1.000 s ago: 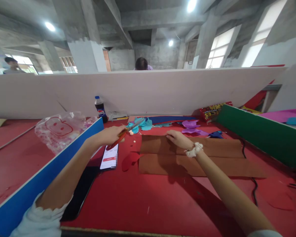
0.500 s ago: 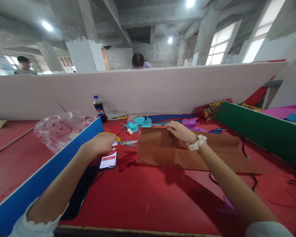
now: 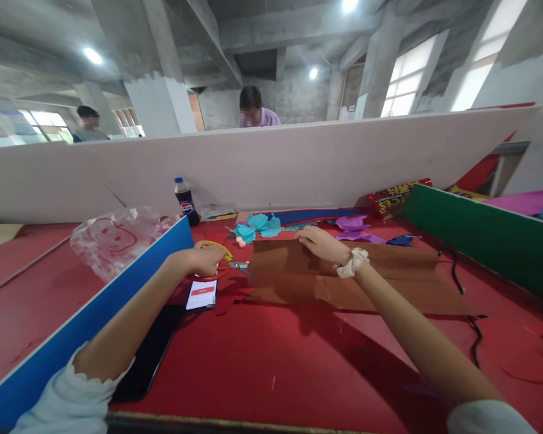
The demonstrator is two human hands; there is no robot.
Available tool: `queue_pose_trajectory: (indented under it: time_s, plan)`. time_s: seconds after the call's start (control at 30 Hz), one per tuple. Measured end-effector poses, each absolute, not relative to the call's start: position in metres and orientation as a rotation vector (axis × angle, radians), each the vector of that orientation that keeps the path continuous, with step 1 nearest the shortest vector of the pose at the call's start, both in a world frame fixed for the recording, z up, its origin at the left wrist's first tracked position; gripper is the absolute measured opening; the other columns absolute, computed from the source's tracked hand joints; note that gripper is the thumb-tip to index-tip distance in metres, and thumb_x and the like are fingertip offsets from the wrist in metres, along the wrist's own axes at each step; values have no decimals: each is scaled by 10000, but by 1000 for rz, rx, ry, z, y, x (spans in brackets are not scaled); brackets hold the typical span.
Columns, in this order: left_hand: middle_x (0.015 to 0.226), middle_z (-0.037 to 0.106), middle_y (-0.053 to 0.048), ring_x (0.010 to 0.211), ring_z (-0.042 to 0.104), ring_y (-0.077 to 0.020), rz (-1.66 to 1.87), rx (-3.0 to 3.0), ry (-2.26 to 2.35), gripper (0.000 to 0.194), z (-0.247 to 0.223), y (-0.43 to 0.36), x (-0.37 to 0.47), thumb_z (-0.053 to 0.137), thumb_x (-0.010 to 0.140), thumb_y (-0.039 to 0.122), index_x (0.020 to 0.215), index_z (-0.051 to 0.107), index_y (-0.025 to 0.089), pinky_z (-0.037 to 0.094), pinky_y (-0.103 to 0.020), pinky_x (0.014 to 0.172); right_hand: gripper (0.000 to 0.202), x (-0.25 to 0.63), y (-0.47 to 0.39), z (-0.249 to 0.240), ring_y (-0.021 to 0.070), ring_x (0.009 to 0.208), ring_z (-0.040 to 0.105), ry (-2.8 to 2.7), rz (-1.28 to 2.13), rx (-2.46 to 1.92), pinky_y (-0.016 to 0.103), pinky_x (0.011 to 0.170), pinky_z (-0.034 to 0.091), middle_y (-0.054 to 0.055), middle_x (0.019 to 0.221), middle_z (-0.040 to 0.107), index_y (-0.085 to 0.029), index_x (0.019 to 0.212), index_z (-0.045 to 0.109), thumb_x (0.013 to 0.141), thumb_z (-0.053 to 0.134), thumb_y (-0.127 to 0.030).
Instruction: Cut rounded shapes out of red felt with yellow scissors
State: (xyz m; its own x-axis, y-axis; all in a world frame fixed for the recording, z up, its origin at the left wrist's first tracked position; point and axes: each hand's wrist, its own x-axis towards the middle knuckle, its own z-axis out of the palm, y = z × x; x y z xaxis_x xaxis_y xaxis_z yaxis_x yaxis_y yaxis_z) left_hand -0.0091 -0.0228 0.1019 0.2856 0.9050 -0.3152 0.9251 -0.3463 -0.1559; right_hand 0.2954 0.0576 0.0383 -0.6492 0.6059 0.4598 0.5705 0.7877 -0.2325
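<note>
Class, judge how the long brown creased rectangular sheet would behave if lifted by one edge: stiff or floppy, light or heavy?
The brown sheet is probably light for its size, since its edges look thin. Its creases and waviness suggest it would sag rather than stay flat.

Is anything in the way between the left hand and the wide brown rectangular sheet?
Only the metal scissors with red and yellow handles that the left hand holds, reaching the left edge of the wide brown rectangular sheet. Nothing else visibly blocks the way.

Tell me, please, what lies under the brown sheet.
The red table; a black cord seems to pass beneath the right end of the brown sheet. Anything else is covered.
</note>
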Motion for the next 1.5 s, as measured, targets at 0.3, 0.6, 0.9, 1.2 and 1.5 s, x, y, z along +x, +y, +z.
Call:
queue_pose_trajectory:
  time_s: [0.3, 0.6, 0.9, 1.2, 1.5]
  plan:
    - [1185, 495, -29, 1142, 376, -207, -458, 2476, 1741, 472, 92, -21, -18, 460, 641, 124, 1093, 464, 259, 189, -383, 979, 236, 291, 57, 39, 159, 795, 500, -2423, 126, -881, 286, 741, 393, 55, 811, 555, -184, 910, 577, 827, 357, -164]
    - [1171, 488, -18, 1142, 363, -188, -255, 2595, 1717, 465, 81, -22, -23, 439, 646, 106, 1082, 454, 267, 172, -375, 985, 236, 290, 61, 37, 167, 832, 503, -2405, 111, -860, 292, 760, 392, 56, 843, 574, -187, 921, 580, 826, 367, -155]
    - [1175, 484, -38, 1121, 382, -201, -302, 2543, 1777, 474, 84, -23, -25, 445, 624, 95, 1077, 463, 236, 216, -366, 971, 244, 288, 62, 35, 167, 854, 516, -2413, 109, -881, 292, 772, 400, 64, 886, 591, -184, 950, 580, 822, 375, -146]
    - [1165, 494, -29, 1126, 377, -198, -307, 2568, 1753, 414, 84, -21, -23, 460, 677, 163, 1080, 462, 256, 203, -364, 967, 248, 286, 69, 29, 164, 895, 511, -2415, 147, -870, 295, 817, 386, 72, 947, 591, -164, 969, 563, 817, 369, -134]
    - [1158, 511, -13, 1138, 370, -198, -266, 2621, 1712, 422, 75, -13, -32, 461, 664, 147, 1069, 478, 263, 179, -347, 963, 204, 280, 81, 12, 153, 799, 492, -2389, 204, -887, 290, 746, 385, 67, 851, 560, -164, 881, 535, 814, 345, -128]
